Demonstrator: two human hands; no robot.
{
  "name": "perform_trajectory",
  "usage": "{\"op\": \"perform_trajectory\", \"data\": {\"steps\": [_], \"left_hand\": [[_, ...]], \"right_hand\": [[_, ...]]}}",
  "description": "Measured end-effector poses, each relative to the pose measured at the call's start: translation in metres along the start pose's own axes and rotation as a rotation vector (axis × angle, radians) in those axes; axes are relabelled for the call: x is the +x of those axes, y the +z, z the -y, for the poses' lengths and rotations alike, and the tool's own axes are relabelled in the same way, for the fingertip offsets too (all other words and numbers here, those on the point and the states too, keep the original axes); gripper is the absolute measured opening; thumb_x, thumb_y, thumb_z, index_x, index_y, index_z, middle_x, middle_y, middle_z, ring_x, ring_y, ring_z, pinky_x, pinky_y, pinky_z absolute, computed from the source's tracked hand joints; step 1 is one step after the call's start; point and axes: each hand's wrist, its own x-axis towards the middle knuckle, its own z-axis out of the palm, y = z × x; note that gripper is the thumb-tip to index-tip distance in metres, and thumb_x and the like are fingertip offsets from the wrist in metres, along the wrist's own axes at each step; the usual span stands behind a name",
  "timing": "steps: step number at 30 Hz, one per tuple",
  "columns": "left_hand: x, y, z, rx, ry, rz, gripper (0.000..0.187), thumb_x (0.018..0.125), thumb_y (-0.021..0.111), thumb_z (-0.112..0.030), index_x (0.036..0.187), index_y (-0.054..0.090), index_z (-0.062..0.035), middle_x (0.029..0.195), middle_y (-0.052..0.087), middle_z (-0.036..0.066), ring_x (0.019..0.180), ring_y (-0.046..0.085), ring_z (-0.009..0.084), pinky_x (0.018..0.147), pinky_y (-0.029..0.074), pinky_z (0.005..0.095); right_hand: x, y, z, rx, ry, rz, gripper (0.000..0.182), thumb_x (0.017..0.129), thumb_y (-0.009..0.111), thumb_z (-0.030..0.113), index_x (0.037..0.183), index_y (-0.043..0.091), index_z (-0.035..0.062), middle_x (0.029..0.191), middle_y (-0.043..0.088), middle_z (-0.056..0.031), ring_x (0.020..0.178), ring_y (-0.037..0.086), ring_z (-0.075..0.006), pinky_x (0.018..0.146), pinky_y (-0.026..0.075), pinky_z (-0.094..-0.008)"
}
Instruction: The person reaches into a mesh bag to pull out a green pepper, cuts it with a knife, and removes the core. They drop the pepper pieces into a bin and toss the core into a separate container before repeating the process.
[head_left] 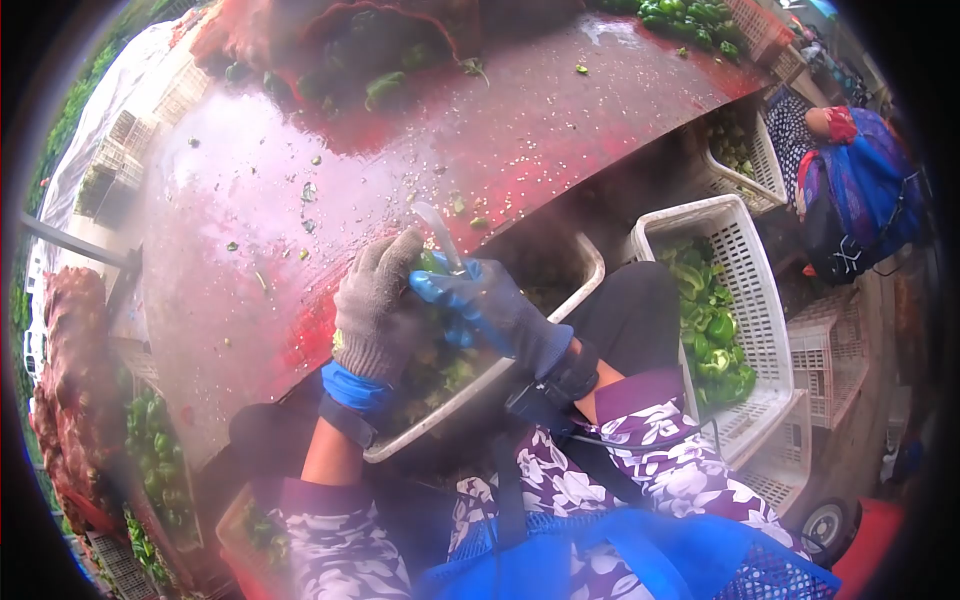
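Observation:
In a grey knitted glove, my left hand [378, 305] is closed round a green pepper [432, 263], of which only a little shows between the hands. My right hand [490, 305], in a blue-coated glove, grips a knife with a pale curved blade [436, 230] that points up and left over the pepper. Both hands are close together above a white crate [470, 402] on my lap, which holds green scraps, blurred in view. To the right, a white crate [765, 300] holds cut green peppers [718, 345].
The wet red table [270, 200] carries seeds and scraps. Red net sacks with peppers [385, 90] lie at its far side. Another person [865, 190] sits at the right. Stacked crates [825, 350] stand at right; a red sack [75, 400] and peppers [160, 460] are at left.

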Motion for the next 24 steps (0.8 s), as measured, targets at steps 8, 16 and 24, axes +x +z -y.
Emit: {"op": "perform_trajectory", "data": {"steps": [8,16,24], "left_hand": [[-0.001,-0.003,0.008,-0.922,-0.559,0.079,0.029,0.096,0.063,-0.007,0.124,0.065,-0.0003,0.103,0.07,0.006,0.084,0.066,0.0163,0.078,0.055,0.0295],[-0.008,-0.032,0.017,-0.968,-0.458,0.079,0.044,0.105,0.058,-0.036,0.126,0.065,0.0017,0.104,0.068,0.008,0.091,0.062,0.0143,0.079,0.052,0.0296],[0.032,0.008,0.053,-0.477,-0.515,0.209,0.042,0.095,0.071,-0.021,0.13,0.064,0.0011,0.118,0.071,0.011,0.105,0.066,0.0197,0.095,0.052,0.0345]], "right_hand": [[-0.014,-0.018,0.013,0.038,0.012,0.183,0.029,0.091,0.077,0.037,0.094,0.069,0.0095,0.068,0.061,0.0031,0.053,0.055,-0.005,0.047,0.042,-0.0212],[-0.037,-0.035,0.043,0.135,-0.267,0.186,0.024,0.096,0.069,0.031,0.107,0.064,0.01,0.079,0.064,0.0018,0.058,0.055,-0.0059,0.052,0.043,-0.0219],[-0.064,-0.097,0.064,1.093,-0.52,0.585,0.05,0.103,0.048,0.049,0.143,0.048,0.0186,0.111,0.067,0.0046,0.061,0.055,-0.0097,0.059,0.046,-0.0299]]}}
